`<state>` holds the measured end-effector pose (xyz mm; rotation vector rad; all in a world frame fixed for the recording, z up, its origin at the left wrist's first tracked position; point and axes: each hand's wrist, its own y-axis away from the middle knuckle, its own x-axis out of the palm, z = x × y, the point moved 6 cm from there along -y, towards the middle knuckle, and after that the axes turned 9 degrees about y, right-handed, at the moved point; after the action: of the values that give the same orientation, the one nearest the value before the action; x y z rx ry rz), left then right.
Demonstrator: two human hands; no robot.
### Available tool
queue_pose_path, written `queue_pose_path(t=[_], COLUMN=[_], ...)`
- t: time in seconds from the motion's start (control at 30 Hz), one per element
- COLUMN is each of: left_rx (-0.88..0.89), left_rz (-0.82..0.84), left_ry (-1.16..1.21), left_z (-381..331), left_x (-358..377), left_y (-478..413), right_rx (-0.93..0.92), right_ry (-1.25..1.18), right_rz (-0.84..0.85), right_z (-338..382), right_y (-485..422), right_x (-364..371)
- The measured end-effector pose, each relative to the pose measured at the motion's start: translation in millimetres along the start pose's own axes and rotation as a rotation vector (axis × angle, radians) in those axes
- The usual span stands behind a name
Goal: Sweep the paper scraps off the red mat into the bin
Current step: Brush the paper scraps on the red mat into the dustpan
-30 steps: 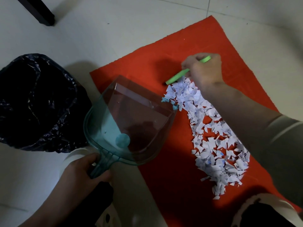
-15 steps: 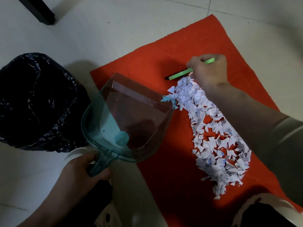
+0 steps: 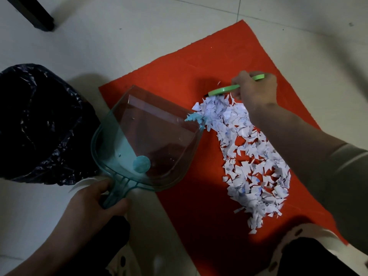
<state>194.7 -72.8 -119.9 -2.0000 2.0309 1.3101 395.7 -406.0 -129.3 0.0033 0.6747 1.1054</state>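
Note:
A red mat (image 3: 229, 62) lies on the pale floor. A long heap of white paper scraps (image 3: 251, 158) runs down its right half. My right hand (image 3: 256, 92) grips a small green brush (image 3: 223, 90) at the far end of the heap, its head touching the top scraps. My left hand (image 3: 93, 202) holds the handle of a clear teal dustpan (image 3: 147, 140), tilted over the mat's left edge. The pan's front corner touches the top of the heap. A bin lined with a black bag (image 3: 37, 124) stands at the left.
A dark furniture leg (image 3: 33, 14) stands at the far left on the tiled floor. My white perforated shoes (image 3: 298, 236) and dark trouser legs show at the bottom edge, one beside the mat's near right corner.
My right hand and the green brush have shifted a little to the right along the top of the heap. The dustpan has stayed almost where it was.

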Motion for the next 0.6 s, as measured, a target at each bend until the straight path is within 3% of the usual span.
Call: queue_pose_path(t=[0.17, 0.37, 0.6], left_rx=[0.03, 0.016, -0.004], left_rz=[-0.013, -0.02, -0.004], left_ry=[-0.014, -0.009, 0.025], left_z=[-5, -5, -10], left_x=[-1, 0, 1], left_y=[0, 3, 3], right_rx=[-0.052, 0.007, 0.078], right_ry=[-0.103, -0.23, 0.091], right_rz=[-0.088, 0.004, -0.027], right_z=[6, 9, -9], right_y=[3, -8, -1], right_x=[-16, 1, -22])
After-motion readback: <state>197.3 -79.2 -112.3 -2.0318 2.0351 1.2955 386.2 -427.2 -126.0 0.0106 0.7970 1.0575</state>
